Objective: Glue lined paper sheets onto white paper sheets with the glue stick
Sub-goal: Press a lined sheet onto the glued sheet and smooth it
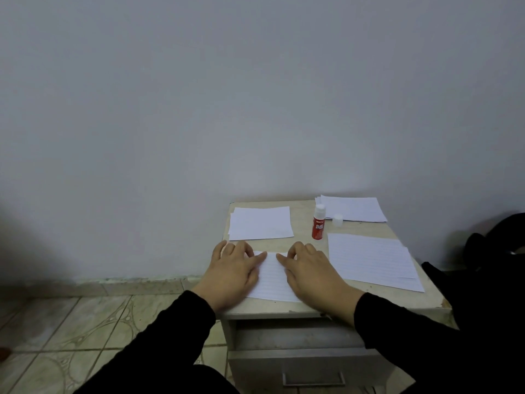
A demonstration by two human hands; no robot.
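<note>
While both flat, the left hand (231, 275) and right hand (308, 273) press the lined sheet (272, 275).

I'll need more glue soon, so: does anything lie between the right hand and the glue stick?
Nothing visible does. The right hand presses the lined sheet; the uncapped glue stick stands upright just beyond its fingers, bare table between. Its cap sits farther back.

Lined sheet (272, 277) partly hidden under left hand (233, 268) and right hand (309, 268). Glue stick (318, 224) label too small for reading beyond its large words. Dark object (494, 251) cut off at right edge.
</note>
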